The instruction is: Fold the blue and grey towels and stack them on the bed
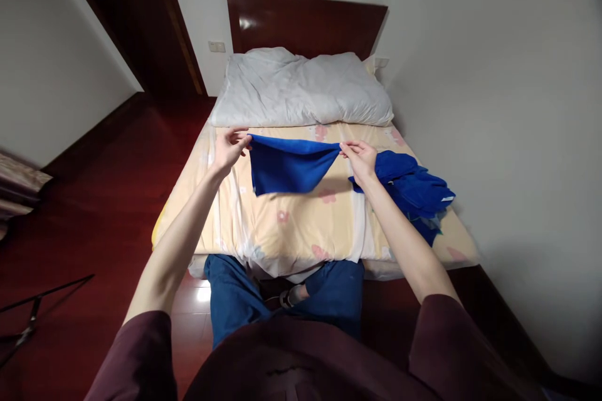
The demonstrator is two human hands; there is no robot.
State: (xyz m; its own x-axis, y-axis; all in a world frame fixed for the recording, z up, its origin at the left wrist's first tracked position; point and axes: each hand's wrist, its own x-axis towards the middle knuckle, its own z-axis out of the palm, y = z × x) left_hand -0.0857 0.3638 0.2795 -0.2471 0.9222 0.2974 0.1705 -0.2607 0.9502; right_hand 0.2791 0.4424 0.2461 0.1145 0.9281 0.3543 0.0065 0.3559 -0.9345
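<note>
Left hand point(229, 147) and right hand point(360, 156), each grip pinched closed on a top corner of the blue cloth point(286, 166), held taut above the bed point(301, 225).

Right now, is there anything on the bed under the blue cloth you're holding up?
Nothing visible. The blue cloth hangs from the left hand and right hand over the flowered sheet; the pile of blue cloths lies off to the right.

Blue cloth point(286, 166), stretched above bed point(301, 225)
</note>
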